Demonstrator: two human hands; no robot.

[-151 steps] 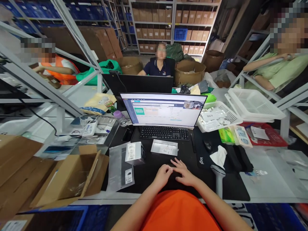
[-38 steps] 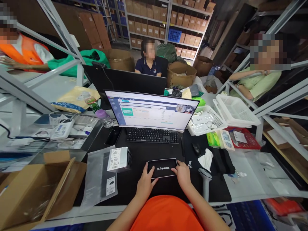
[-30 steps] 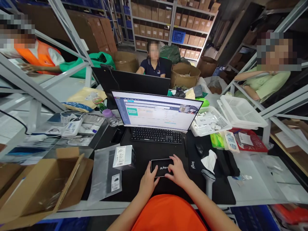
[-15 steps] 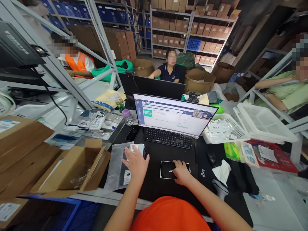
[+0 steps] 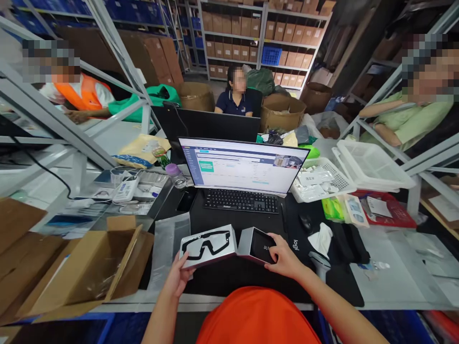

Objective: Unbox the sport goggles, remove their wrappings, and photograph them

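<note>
The person's left hand (image 5: 177, 273) holds a white cardboard sleeve (image 5: 208, 244), printed with a picture of black-framed goggles, near its lower corner. Its fingers (image 5: 184, 262) seem to be curled against the sleeve (part of the grip is hidden behind it). The right hand (image 5: 286, 254) lies on a dark box (image 5: 260, 247) with grey sides, and its fingers (image 5: 274, 242) are spread a little over the top and press on it. Both items are lifted just above the black mat (image 5: 229, 282) on the desk (image 5: 215, 308), and their ends stay very near each other. A clear plastic bag (image 5: 163, 253) lies beside the left hand. A light, level grip seems best here, so that the printed card does not bend and the dark box does not slip.
</note>
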